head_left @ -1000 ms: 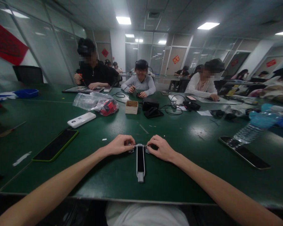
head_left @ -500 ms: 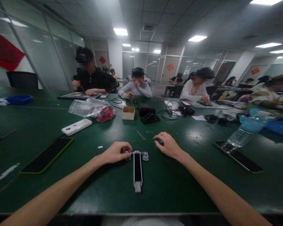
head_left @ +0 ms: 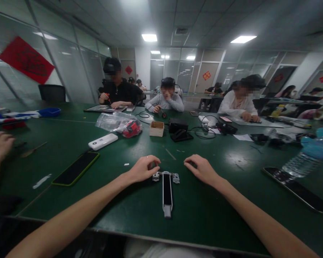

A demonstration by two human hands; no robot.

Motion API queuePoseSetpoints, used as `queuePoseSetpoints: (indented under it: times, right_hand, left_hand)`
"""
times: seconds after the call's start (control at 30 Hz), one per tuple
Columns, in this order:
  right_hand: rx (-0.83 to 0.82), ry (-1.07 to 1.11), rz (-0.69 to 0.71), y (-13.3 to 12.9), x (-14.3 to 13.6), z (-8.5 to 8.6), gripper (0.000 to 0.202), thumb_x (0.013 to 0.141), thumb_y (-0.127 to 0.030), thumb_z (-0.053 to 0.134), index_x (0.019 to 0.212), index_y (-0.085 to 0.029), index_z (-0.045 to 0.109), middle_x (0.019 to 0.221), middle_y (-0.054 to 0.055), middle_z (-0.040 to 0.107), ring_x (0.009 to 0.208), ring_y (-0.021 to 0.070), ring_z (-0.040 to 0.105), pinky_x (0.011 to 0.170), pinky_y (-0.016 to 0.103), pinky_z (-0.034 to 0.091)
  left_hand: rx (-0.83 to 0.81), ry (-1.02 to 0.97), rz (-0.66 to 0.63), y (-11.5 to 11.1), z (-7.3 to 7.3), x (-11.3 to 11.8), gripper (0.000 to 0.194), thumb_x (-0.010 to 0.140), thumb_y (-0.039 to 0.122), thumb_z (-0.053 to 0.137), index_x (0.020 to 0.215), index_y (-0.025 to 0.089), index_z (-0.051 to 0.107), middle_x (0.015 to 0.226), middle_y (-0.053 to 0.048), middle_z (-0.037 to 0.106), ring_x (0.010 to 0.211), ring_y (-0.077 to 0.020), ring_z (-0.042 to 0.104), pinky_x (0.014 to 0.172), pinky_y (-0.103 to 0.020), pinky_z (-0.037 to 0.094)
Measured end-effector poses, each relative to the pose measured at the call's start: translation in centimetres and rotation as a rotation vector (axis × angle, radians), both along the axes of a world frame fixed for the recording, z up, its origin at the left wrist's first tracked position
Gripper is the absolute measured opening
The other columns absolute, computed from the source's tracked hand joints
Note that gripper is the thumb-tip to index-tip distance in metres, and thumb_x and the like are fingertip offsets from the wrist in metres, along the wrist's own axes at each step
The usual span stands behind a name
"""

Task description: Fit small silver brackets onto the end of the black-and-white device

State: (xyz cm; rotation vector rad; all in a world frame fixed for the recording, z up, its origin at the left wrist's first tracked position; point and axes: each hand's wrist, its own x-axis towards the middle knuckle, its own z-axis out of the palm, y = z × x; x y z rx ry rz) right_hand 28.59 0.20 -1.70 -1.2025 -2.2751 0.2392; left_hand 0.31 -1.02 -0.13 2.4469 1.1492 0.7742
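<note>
On the green desk [head_left: 204, 222] here lies a slim black-and-white device [head_left: 167, 191] with metal brackets [head_left: 176, 178]. The left hand [head_left: 144, 168], loosely open, is beside one of these; the right hand [head_left: 201, 170], also open, is apart.

Gadget [head_left: 167, 191] is on the counter [head_left: 118, 211], hands [head_left: 144, 169] either side of its far end. One phone [head_left: 76, 168] off left, a second phone [head_left: 304, 193] way over right by a bottle [head_left: 298, 165]. Further back there's a box [head_left: 156, 133], bag [head_left: 110, 123] just left of it.
</note>
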Motion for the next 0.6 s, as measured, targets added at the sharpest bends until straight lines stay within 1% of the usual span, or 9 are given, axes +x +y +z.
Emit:
queuePoseSetpoints:
  times: [0.1,0.13,0.17,0.23,0.37,0.47,0.6]
  right_hand:
    - [-0.022,0.146,0.025,-2.3,-3.1,0.7,0.015,0.086,-0.03,0.053,0.087,-0.018,0.063,0.084,0.005,0.062,0.077,0.017,0.057,0.068,0.031,0.047]
    - [-0.039,0.184,0.037,-3.1,-4.0,0.9,0.014,0.086,-0.029,0.054,0.087,-0.018,0.063,0.083,0.004,0.062,0.077,0.0165,0.057,0.067,0.03,0.047]
    - [-0.057,0.219,0.052,-3.8,-4.7,1.0,0.014,0.085,-0.029,0.054,0.085,-0.019,0.063,0.082,0.004,0.062,0.075,0.0159,0.057,0.065,0.029,0.047]
    - [-0.088,0.273,0.08,-4.8,-5.9,1.0,0.013,0.084,-0.03,0.056,0.083,-0.019,0.063,0.079,0.003,0.062,0.073,0.015,0.057,0.063,0.027,0.046]
    - [-0.122,0.327,0.123,-5.4,-6.6,0.6,0.014,0.083,-0.032,0.059,0.08,-0.019,0.063,0.076,0.002,0.06,0.07,0.0142,0.055,0.062,0.027,0.045]
    - [-0.158,0.342,0.119,-5.3,-6.6,0.4,0.014,0.084,-0.031,0.058,0.08,-0.018,0.063,0.076,0.002,0.06,0.068,0.014,0.054,0.062,0.027,0.044]
    - [-0.2,0.343,0.107,-5.1,-6.6,0.5,0.014,0.084,-0.03,0.058,0.081,-0.018,0.064,0.077,0.002,0.06,0.069,0.0141,0.053,0.062,0.027,0.043]
  left_hand:
    - [0.134,0.029,-0.083,-1.0,0.0,0.5,0.021,0.084,0.03,0.056,0.099,0.016,0.059,0.087,-0.003,0.061,0.063,-0.0111,0.054,0.062,-0.022,0.045]
    - [0.168,0.047,-0.12,-1.4,0.0,0.7,0.022,0.085,0.032,0.056,0.099,0.016,0.059,0.089,-0.005,0.061,0.071,-0.013,0.057,0.065,-0.023,0.046]
    - [0.212,0.058,-0.148,-1.8,0.0,0.9,0.023,0.085,0.034,0.056,0.099,0.016,0.06,0.09,-0.006,0.062,0.076,-0.0146,0.058,0.069,-0.024,0.047]
    - [0.293,0.079,-0.214,-2.5,-0.2,1.4,0.023,0.087,0.036,0.055,0.097,0.017,0.061,0.09,-0.007,0.064,0.079,-0.0158,0.06,0.073,-0.026,0.047]
    - [0.383,0.101,-0.215,-3.1,-0.6,1.9,0.022,0.092,0.034,0.048,0.093,0.017,0.063,0.085,-0.006,0.066,0.077,-0.015,0.061,0.072,-0.025,0.048]
    - [0.423,0.092,-0.209,-3.0,-0.8,1.8,0.023,0.093,0.034,0.047,0.093,0.017,0.063,0.086,-0.006,0.067,0.076,-0.0149,0.061,0.071,-0.025,0.048]
    - [0.438,0.066,-0.21,-2.6,-0.9,1.7,0.022,0.093,0.032,0.048,0.094,0.016,0.062,0.086,-0.006,0.067,0.076,-0.0148,0.062,0.07,-0.024,0.048]
